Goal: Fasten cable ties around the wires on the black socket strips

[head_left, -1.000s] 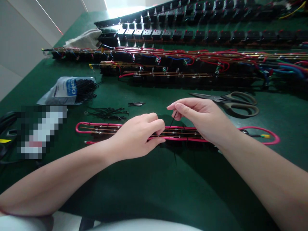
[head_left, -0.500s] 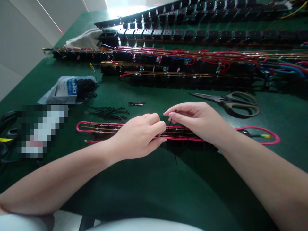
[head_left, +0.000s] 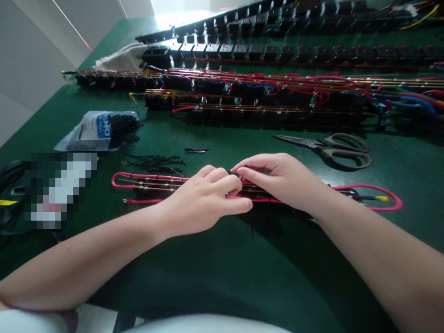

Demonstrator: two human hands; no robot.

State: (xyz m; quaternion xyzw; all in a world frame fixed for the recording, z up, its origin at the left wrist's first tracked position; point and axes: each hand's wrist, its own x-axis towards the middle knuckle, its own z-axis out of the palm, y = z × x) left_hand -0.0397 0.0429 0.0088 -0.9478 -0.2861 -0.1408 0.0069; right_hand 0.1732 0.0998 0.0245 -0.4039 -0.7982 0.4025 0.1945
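Observation:
A long black socket strip (head_left: 152, 187) with copper bars and a pink wire (head_left: 381, 196) looped around it lies across the green mat in front of me. My left hand (head_left: 204, 201) curls over its middle, thumb along the near edge, fingers pinched together on top. My right hand (head_left: 280, 178) meets it fingertip to fingertip, pinching closed over the same spot. The thin black cable tie seen earlier is hidden between the fingers. Loose black cable ties (head_left: 154, 162) lie just beyond the strip's left part.
Large scissors (head_left: 333, 148) lie to the right behind my right hand. A plastic bag of black ties (head_left: 100, 129) sits at the left, with a blurred-out object (head_left: 58, 189) nearer. Several rows of wired socket strips (head_left: 263, 99) fill the back of the mat, and a white cloth (head_left: 121, 55) lies far left.
My right hand, which held a black cable tie raised above the strip, has come down and left until its fingertips meet my left hand's. The tie no longer shows.

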